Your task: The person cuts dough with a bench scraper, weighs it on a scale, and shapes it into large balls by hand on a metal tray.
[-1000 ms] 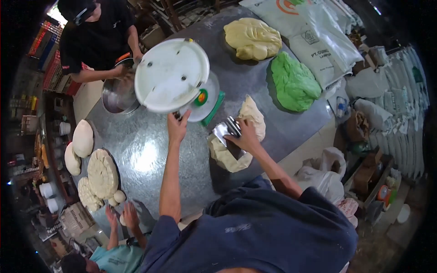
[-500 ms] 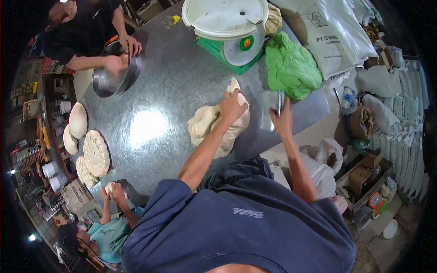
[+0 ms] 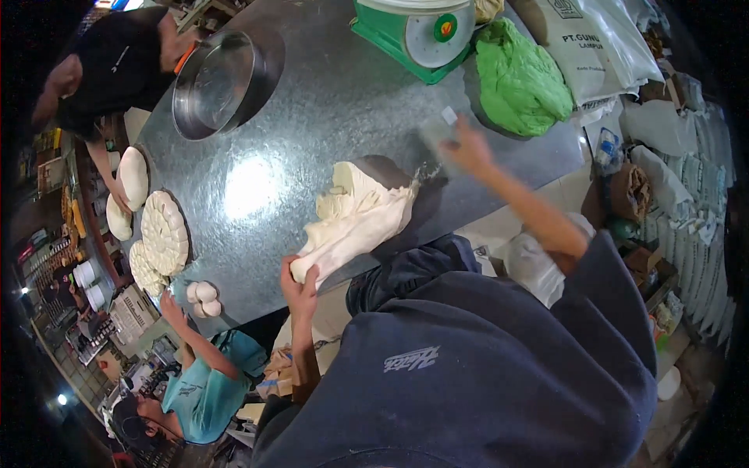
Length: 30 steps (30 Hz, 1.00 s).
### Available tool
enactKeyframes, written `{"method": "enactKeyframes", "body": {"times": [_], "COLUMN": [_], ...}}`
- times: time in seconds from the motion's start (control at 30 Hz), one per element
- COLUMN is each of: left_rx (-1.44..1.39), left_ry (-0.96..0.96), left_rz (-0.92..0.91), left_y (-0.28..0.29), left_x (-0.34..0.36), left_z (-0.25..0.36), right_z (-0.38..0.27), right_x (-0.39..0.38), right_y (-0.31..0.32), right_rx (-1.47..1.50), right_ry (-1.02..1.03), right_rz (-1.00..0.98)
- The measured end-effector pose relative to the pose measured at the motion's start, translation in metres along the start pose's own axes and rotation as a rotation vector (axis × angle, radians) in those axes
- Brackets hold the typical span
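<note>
A big pale lump of dough point(image 3: 367, 214) lies stretched across the metal table in front of me, with a cut-looking face at its far end. My left hand point(image 3: 299, 282) grips the dough's near left end, fingers wrapped around it. Beyond the dough's right end, my right hand point(image 3: 470, 150) is raised and smeared by motion. It holds a dough scraper point(image 3: 434, 139), whose flat blade is blurred and apart from the dough. Thin pale scraps or spatter point(image 3: 425, 171) show between dough and scraper.
A green scale point(image 3: 413, 43), a crumpled bright green mass point(image 3: 521, 82) and white sacks point(image 3: 597, 47) stand at the far right. Leftward are a round metal pan point(image 3: 183, 109), segmented dough discs point(image 3: 165, 232) and small dough balls point(image 3: 204, 295). Two co-workers point(image 3: 117, 70) point(image 3: 207, 390) stand along the left.
My left hand has moved from the dough's top to its near left end, and the dough is stretched longer. My right hand has moved the scraper up and left. The pan now stands without hands in it.
</note>
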<state>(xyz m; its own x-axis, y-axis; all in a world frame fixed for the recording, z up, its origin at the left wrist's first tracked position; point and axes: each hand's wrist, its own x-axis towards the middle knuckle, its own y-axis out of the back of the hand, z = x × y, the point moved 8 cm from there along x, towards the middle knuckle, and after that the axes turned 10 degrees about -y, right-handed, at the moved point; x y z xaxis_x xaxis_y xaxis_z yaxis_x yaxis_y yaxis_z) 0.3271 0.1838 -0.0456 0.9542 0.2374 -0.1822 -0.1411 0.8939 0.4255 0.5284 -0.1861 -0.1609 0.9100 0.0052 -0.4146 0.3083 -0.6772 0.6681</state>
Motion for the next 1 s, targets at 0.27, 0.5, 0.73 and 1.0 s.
{"method": "enactKeyframes", "body": {"times": [0.27, 0.5, 0.73, 1.0], "left_rx": [-0.258, -0.716, 0.292, 0.020], "left_ry": [-0.161, -0.400, -0.455, -0.358], "left_rz": [-0.147, -0.221, -0.136, -0.114], "left_y": [-0.050, -0.045, -0.114, -0.147], "left_x": [0.023, 0.016, 0.045, 0.070], "left_z": [0.107, 0.174, -0.025, -0.040], "right_z": [-0.057, -0.022, -0.025, -0.051], "right_x": [-0.089, -0.104, -0.163, -0.132], "right_y": [-0.224, 0.035, 0.134, -0.091], "right_rx": [0.739, 0.505, -0.025, -0.213], "right_ry": [-0.054, -0.245, -0.112, -0.238], "right_rz": [-0.339, -0.229, 0.951, 0.372]}}
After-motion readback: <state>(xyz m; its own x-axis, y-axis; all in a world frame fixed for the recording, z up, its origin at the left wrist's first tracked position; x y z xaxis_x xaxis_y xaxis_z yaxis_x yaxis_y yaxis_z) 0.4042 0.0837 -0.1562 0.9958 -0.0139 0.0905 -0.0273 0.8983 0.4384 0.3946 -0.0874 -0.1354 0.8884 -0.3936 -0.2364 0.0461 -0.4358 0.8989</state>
